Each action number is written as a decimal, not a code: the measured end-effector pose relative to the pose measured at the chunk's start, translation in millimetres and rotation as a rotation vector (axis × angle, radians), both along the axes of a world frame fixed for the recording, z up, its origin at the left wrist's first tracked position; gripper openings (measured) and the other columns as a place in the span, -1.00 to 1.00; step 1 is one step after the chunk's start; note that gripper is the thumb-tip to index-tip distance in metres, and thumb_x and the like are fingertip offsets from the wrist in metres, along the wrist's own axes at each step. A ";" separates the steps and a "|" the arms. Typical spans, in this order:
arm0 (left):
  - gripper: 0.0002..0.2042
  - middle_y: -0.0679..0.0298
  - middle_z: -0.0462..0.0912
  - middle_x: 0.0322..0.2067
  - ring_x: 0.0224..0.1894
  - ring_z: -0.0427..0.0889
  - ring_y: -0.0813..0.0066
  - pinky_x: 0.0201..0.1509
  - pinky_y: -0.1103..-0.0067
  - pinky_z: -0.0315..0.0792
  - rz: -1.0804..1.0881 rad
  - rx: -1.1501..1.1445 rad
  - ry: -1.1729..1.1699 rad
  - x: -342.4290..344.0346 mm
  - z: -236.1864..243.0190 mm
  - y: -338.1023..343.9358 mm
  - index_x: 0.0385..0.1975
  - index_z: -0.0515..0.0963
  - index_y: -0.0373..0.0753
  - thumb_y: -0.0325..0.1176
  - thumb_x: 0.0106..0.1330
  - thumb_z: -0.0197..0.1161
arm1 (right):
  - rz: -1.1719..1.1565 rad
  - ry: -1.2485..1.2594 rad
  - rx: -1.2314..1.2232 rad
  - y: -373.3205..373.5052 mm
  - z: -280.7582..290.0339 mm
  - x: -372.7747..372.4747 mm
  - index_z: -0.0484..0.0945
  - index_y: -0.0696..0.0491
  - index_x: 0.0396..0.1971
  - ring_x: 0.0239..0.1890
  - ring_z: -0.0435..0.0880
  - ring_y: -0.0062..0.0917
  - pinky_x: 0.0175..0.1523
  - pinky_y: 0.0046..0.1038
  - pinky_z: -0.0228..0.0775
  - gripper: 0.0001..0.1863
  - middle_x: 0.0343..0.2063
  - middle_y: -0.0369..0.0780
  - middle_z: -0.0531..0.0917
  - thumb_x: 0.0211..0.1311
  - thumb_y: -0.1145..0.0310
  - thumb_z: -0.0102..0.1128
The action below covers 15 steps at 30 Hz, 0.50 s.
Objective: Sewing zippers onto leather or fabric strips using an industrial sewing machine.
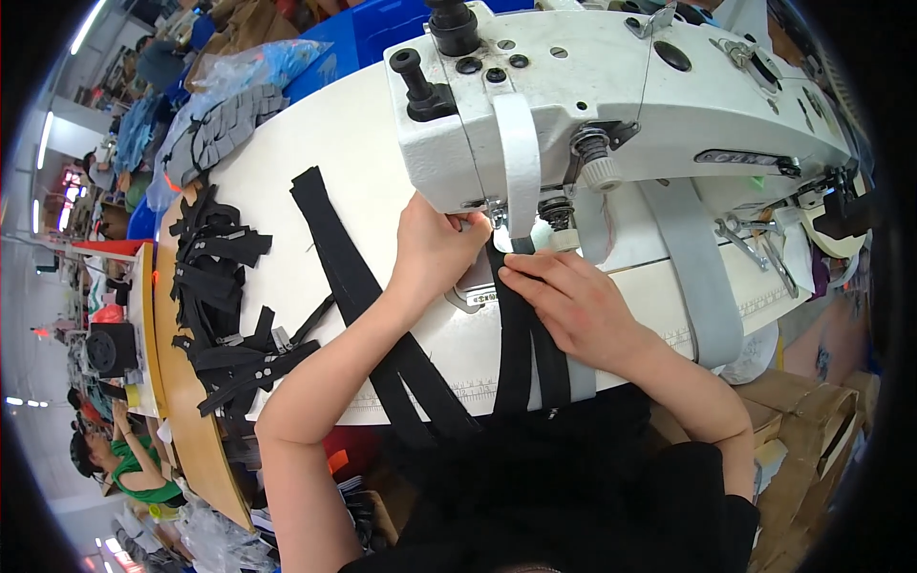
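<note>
A white sewing machine [630, 105] stands over the pale table. By its needle and presser foot, my left hand [435, 253] has thumb and fingertips pinched together. What lies between them is too small to make out. My right hand [578, 310], just right of the foot, grips and presses a black zipper tape [516, 349] running from under the foot toward me. Beneath that tape a grey band [580, 378] shows, and a small metal piece hangs near its lower end. Another long black zipper tape [349, 277] lies under my left forearm, split in two at its near end.
Left on the table is a heap of black zippers [210, 286] with metal sliders. A wide grey strap [702, 286] drapes over the edge at right, near metal tools [759, 244]. Grey fabric pieces [224, 129] lie far left; cardboard [798, 430] lies lower right. A co-worker [138, 458] sits left.
</note>
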<state>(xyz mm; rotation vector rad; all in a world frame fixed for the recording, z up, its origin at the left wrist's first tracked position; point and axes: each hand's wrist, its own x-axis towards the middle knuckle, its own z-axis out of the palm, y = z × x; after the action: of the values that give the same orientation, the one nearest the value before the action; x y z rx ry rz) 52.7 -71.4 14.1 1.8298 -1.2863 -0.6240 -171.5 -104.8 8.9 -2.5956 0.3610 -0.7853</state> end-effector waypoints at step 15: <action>-0.70 0.19 0.66 -0.40 -0.40 0.61 0.42 -0.25 0.48 0.53 0.099 0.002 0.031 -8.1 -2.3 1.2 -0.17 0.51 -0.38 -0.52 0.14 0.44 | -0.065 0.090 -0.015 3.7 1.4 0.7 0.61 0.13 0.18 0.04 0.57 -0.33 0.03 -0.34 0.59 -0.47 0.04 -0.21 0.58 0.13 0.57 0.28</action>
<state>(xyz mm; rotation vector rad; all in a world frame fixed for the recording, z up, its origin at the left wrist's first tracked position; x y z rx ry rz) 44.7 -70.2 11.8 1.8665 -1.1674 -0.5975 -170.7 -101.0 10.3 -2.6509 0.4701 -0.6971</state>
